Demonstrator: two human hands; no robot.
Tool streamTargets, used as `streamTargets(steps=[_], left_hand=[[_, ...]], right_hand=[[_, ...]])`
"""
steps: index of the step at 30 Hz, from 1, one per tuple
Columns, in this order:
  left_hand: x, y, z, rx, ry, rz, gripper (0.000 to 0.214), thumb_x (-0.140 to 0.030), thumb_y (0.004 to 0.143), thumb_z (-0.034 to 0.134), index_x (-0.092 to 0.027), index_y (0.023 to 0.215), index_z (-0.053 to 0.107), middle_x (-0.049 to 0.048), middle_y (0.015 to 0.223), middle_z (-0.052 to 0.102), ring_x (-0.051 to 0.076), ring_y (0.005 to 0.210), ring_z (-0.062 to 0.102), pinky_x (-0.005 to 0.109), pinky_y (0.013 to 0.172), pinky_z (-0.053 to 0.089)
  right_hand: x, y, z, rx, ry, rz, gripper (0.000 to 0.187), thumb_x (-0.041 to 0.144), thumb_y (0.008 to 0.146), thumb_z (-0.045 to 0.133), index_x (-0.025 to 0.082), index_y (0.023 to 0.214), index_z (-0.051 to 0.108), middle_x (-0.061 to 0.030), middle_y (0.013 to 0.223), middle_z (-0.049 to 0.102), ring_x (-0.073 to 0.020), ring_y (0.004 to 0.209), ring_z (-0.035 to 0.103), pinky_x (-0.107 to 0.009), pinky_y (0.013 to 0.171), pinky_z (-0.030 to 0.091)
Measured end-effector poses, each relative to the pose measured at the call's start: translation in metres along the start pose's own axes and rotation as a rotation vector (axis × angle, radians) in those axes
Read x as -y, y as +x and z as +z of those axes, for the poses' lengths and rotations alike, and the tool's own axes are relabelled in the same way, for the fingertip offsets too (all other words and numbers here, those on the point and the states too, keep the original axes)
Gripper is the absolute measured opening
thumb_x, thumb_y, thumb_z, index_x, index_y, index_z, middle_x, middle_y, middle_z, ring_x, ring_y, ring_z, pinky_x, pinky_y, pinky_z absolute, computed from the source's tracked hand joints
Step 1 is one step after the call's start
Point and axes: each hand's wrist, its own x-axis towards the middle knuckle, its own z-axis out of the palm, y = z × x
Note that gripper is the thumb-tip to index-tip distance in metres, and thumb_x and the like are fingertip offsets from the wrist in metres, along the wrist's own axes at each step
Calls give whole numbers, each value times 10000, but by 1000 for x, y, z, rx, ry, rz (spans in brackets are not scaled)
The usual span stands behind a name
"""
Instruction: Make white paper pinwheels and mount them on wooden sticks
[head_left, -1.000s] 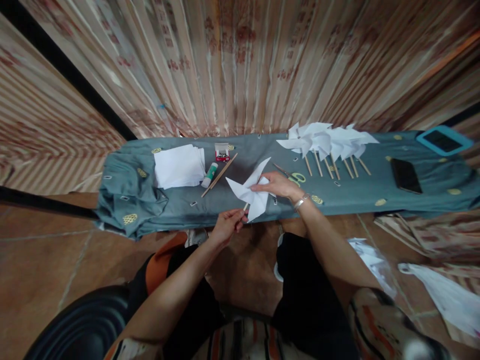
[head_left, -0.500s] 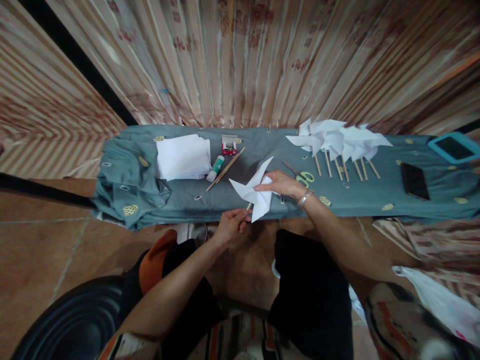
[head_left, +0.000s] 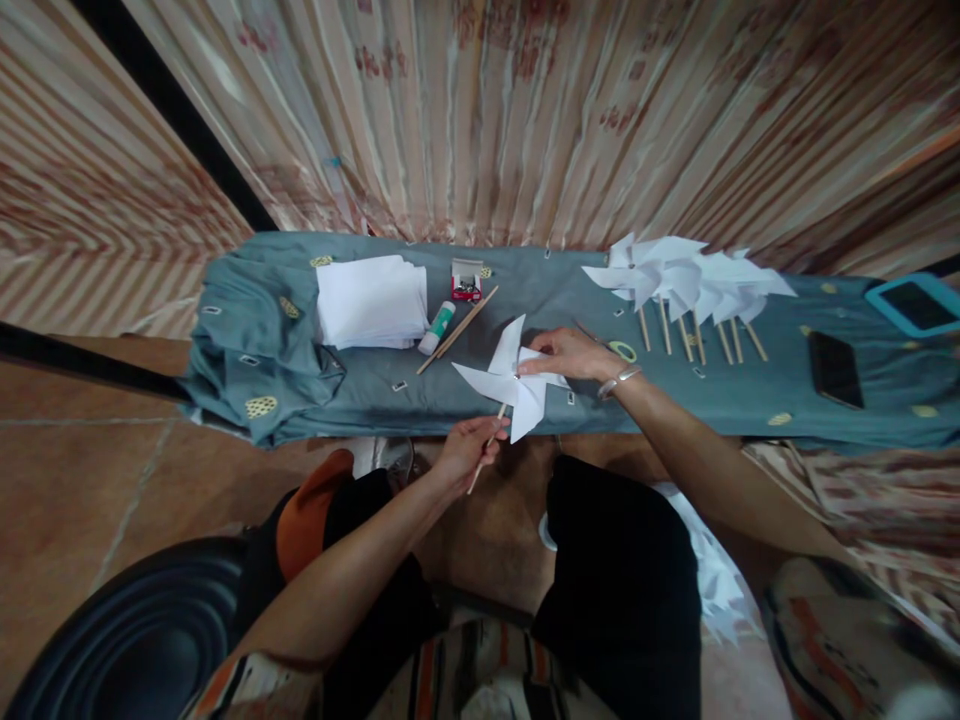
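A white paper pinwheel (head_left: pixel 529 398) is held over the front edge of the cloth-covered bench, its blades spread. My left hand (head_left: pixel 471 448) is closed around its thin wooden stick (head_left: pixel 475 480), whose lower end pokes out below the fingers. With thumb and fingers, my right hand (head_left: pixel 566 356) pinches the blade on the right side. A small dark dot shows at the pinwheel's centre. Scissors with pale green handles (head_left: pixel 622 350) lie partly hidden behind my right hand.
On the bench (head_left: pixel 375 400) lie a paper stack (head_left: pixel 371 303), a glue stick (head_left: pixel 437 328), loose sticks (head_left: pixel 459 328) and a small red box (head_left: pixel 466 282). Rightward are several finished pinwheels (head_left: pixel 679 280), a phone (head_left: pixel 836 369) and a blue-framed tablet (head_left: pixel 915 303). A black stool (head_left: pixel 135 640) stands at lower left.
The pinwheel has turned slightly and faces up more, its centre now visible. My right hand has shifted to the right-side blade. More of the stick shows below my left hand.
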Motion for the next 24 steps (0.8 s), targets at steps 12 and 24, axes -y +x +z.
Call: streamTargets(steps=[12,24], left_hand=[[2,1,6,-37,-14,-61,157,-205,708,756,-72,765,695,6,608,570,11,418,386,155,380,176],[7,4,7,-63,-28,-72,135,-192,722,748,-76,733,682,7,596,573,15,408,402,152,375,192]], right_hand=[[4,-1,-5,-185,-335,-162,490,480,807,661,149,1167,629,-127,1157,685,-281,1088,598,-319,858,424],[25,9,-13,125,-527,-20,458,619,775,616,177,811,732,-75,730,722,-201,671,637,-278,542,297]])
